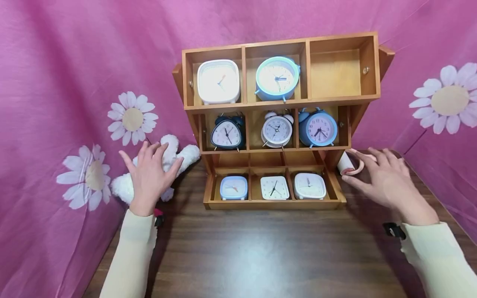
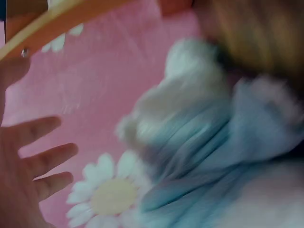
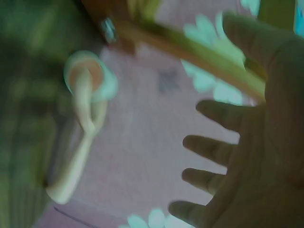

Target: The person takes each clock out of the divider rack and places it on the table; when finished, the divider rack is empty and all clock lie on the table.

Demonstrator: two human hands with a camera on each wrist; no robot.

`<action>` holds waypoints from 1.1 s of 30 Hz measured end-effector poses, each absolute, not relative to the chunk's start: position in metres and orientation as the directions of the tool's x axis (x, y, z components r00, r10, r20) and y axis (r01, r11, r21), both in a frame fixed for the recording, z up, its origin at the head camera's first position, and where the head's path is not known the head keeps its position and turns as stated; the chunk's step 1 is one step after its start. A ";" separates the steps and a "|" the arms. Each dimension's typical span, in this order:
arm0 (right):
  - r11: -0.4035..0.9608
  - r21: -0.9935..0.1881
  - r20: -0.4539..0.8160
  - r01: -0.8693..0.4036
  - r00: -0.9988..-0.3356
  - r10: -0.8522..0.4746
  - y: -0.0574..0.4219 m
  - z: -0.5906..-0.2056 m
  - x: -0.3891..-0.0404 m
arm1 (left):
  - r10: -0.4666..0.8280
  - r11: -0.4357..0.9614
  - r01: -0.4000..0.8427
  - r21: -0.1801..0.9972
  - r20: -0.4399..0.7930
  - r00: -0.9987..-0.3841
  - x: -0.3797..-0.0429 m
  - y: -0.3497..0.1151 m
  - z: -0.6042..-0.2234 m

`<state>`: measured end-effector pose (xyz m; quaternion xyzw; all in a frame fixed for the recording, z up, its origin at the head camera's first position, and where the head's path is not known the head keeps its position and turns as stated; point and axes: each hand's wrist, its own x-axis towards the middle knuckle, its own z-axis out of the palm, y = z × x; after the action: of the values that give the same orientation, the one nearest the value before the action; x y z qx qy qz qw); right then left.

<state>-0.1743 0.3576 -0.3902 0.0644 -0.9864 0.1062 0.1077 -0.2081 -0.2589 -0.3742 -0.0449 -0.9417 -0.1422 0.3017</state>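
backdrop: pink cloth (image 1: 261, 20) printed with white daisies, behind a dark wood table (image 1: 208, 248). wooden shelf (image 1: 275, 204) stands between the hands, three stepped rows. clocks (image 1: 276, 130): two in top row (left and middle compartments), three in middle, three in bottom; all look upright.

left hand (image 1: 149, 176): fingers spread wide, grips nothing; over the white soft toy (image 1: 171, 151) left of the shelf; contact cannot be told from the head view. right hand (image 1: 389, 184): well open, holds nothing; beside the lint roller (image 1: 345, 161) at the shelf's right foot, contact again unclear. both wrist views blurred.

handling notes (judgement): clocks look loose, so any touch on the shelf should be even from both sides, no jolt. keep sleeves off the bottom row. roller looks likely to roll if nudged; best taken by its handle. toy looks soft, light grip enough.
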 end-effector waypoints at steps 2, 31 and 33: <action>0.956 -0.215 0.257 -0.200 -0.956 -0.142 0.353 -0.400 -0.174 | -0.016 0.929 0.222 0.295 0.634 -0.773 -0.207 -0.260 -0.381; 0.834 -0.544 0.325 -0.091 -0.940 0.109 0.292 -0.432 -0.133 | -0.086 0.661 0.074 0.746 0.173 -0.981 -0.153 -0.196 -0.445; 0.822 -0.566 0.301 -0.065 -0.944 0.133 0.289 -0.430 -0.134 | -0.085 0.665 0.044 0.745 0.134 -0.987 -0.153 -0.195 -0.445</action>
<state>-0.1338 0.2889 -0.4299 -0.0180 -0.9398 0.2982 0.1658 -0.1525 -0.1953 -0.4455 0.0113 -0.9091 -0.4089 0.0788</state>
